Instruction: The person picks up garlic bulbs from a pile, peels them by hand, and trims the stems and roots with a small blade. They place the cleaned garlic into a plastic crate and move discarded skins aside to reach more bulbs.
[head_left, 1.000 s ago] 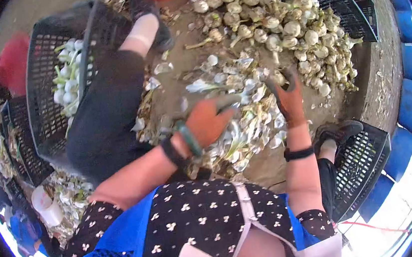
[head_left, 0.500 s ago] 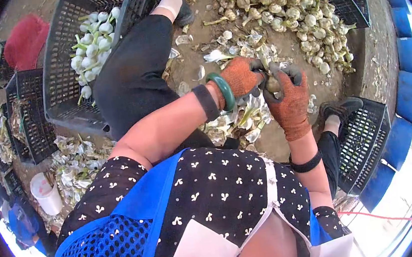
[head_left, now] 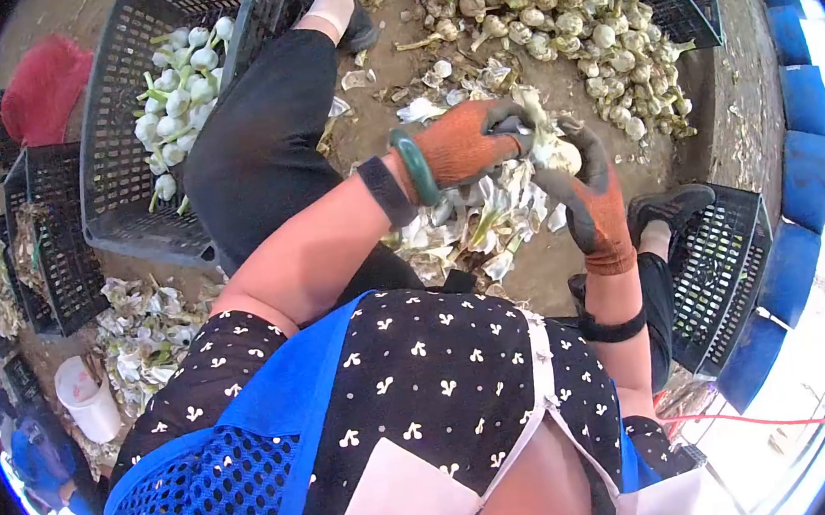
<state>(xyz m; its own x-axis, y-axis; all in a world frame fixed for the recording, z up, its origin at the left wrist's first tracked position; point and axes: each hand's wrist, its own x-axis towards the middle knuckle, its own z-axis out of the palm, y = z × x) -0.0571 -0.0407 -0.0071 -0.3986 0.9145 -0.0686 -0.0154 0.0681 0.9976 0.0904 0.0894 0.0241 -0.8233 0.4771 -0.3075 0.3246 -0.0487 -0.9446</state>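
Note:
My right hand (head_left: 590,201), in an orange glove with dark fingers, grips a garlic bulb (head_left: 566,159). Loose papery skin (head_left: 536,116) stands up from the bulb on its far side. Close by on the left is my left hand (head_left: 474,146), gloved alike, with a green bangle at the wrist. Its fingers are closed at the side of the bulb's skin; what they pinch is hidden. Beneath both hands lies a heap of peeled skins and leaves (head_left: 489,224) on the ground.
Unpeeled garlic (head_left: 569,20) is piled at the far right. A black crate (head_left: 109,189) on the left holds white peeled bulbs (head_left: 180,101). Another crate (head_left: 722,285) stands by my right foot. A white bucket (head_left: 89,402) and a red sack (head_left: 43,90) are at far left.
My hands have drawn slightly apart. The left hand has moved left, and the bulb in my right hand has turned, showing a paler side with skin standing loose.

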